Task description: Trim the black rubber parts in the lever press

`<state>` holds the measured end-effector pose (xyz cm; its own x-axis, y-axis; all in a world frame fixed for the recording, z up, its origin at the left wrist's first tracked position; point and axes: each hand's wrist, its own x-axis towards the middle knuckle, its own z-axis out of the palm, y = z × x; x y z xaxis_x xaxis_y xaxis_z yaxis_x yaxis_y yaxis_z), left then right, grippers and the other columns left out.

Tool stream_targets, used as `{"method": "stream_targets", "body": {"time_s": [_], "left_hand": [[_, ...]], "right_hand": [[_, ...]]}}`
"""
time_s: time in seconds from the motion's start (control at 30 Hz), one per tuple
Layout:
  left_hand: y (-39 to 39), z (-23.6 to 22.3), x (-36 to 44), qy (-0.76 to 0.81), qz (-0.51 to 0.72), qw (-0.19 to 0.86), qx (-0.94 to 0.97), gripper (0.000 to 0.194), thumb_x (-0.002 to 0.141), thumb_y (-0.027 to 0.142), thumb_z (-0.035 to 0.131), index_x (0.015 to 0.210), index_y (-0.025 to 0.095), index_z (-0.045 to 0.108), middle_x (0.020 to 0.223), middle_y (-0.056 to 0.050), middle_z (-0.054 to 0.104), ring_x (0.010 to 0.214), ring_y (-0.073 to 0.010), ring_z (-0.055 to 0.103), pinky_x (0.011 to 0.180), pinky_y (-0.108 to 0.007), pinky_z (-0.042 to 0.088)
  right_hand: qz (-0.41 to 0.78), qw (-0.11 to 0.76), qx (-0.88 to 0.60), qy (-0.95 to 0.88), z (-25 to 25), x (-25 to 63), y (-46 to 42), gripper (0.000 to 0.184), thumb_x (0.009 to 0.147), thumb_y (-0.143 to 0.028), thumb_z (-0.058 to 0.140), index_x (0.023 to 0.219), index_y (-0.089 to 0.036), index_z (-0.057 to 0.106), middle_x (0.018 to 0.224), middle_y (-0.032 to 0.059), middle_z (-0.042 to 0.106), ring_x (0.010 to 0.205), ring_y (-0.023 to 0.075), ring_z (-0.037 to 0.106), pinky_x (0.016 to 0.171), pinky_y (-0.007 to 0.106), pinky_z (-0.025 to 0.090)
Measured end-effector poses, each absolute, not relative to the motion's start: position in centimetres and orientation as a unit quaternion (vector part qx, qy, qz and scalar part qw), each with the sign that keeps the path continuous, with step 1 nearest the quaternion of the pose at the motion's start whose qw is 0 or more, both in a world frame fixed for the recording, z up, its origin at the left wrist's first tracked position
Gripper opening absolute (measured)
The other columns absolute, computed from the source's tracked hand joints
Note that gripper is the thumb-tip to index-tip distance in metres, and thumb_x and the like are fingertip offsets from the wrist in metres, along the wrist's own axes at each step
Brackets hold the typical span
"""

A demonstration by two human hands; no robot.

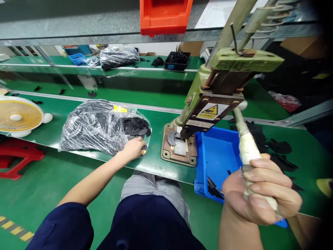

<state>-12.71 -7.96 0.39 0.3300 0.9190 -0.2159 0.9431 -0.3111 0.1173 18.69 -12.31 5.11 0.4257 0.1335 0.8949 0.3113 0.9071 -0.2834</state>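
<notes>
My right hand (262, 191) is wrapped round the taped lever handle (248, 147) of a green hand press (199, 93). Under the press head, a grey curved piece (171, 138) lies on the base plate (166, 152), beside a pale block (180, 148). To the left, a clear plastic bag (91, 128) full of dark curved pieces (135, 125) lies on its side with its mouth facing right. My left hand (134, 148) reaches to that mouth, fingers bent among the pieces; whatever sits between the fingertips is hidden. Yellow covers one of its fingertips.
A blue bin (218, 149) with a few dark strips stands right of the press, and loose black pieces (281, 146) lie beyond it. A fan (18, 116) is at the left. An orange bin (166, 17) hangs over the shelf edge above the green bench (153, 166).
</notes>
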Motion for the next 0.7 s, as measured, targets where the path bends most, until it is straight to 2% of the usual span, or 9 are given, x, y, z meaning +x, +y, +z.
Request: {"method": "stream_targets", "body": {"time_s": [0.13,0.43,0.6,0.7], "left_hand": [[-8.3,0.5,-11.0,0.569,-0.115,0.074,0.811,0.025,0.083,0.029,0.068,0.102,0.014,0.07,0.107,-0.016,0.064,0.103,-0.03,0.063,0.081,-0.036,0.053],[-7.5,0.9,-9.4,0.548,-0.132,0.097,0.82,0.032,0.079,0.01,0.06,0.111,0.013,0.063,0.1,-0.014,0.069,0.098,-0.0276,0.066,0.08,-0.034,0.052],[-7.2,0.3,-9.4,0.48,-0.102,0.068,0.869,0.024,0.08,0.011,0.059,0.103,0.014,0.068,0.102,-0.014,0.067,0.097,-0.0272,0.063,0.086,-0.038,0.051],[-6.4,-0.4,-9.6,0.423,-0.044,0.077,0.902,0.028,0.085,0.01,0.054,0.107,0.017,0.07,0.108,-0.011,0.069,0.104,-0.0263,0.06,0.09,-0.039,0.05]], "right_hand": [[-0.053,0.817,-0.206,-0.537,5.3,18.7,-12.4,0.022,0.061,-0.027,0.054,0.052,-0.023,0.034,0.057,-0.0017,0.049,0.063,0.0174,0.054,0.086,0.046,0.05],[-0.032,0.817,-0.198,-0.541,5.3,18.7,-12.7,0.01,0.058,-0.023,0.057,0.057,-0.022,0.048,0.062,-0.001,0.058,0.072,0.0187,0.063,0.089,0.044,0.05],[-0.021,0.815,-0.211,-0.54,5.4,18.7,-12.9,0.007,0.057,-0.023,0.057,0.06,-0.021,0.051,0.064,-0.0017,0.059,0.076,0.0177,0.063,0.094,0.044,0.05],[-0.019,0.813,-0.216,-0.54,5.4,18.8,-13.0,0.007,0.057,-0.024,0.056,0.061,-0.022,0.051,0.064,-0.002,0.059,0.075,0.018,0.061,0.093,0.047,0.049]]}}
